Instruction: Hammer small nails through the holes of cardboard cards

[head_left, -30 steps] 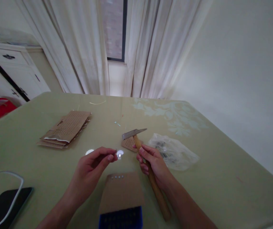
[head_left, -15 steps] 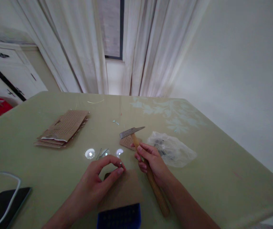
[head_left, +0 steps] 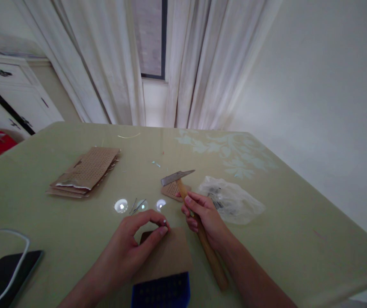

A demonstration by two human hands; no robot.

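Between the thumb and forefinger of my left hand (head_left: 138, 239) is a nail (head_left: 164, 221), only its small head showing. That hand rests over a piece of brown cardboard (head_left: 170, 254), which lies across a dark blue perforated block (head_left: 162, 291). My right hand (head_left: 204, 214) is wrapped round the wooden handle of a hammer (head_left: 211, 259). The hammer's metal head is raised, pointing away from me, beyond the cardboard and apart from the nail. A few loose nails (head_left: 137, 207) lie just past my left hand. Behind the hammer head is a small perforated cardboard piece (head_left: 171, 190).
A clear plastic bag (head_left: 231, 201) with dark thin items lies to the right. Stacked perforated cardboard sheets (head_left: 89, 169) are at the left. A dark phone-like device (head_left: 7, 278) with a white cable (head_left: 19, 261) sits near the left edge. Curtains and a wall stand beyond the table.
My left hand and the nail have shifted very slightly to the right. The hammer and my right hand are almost unchanged.
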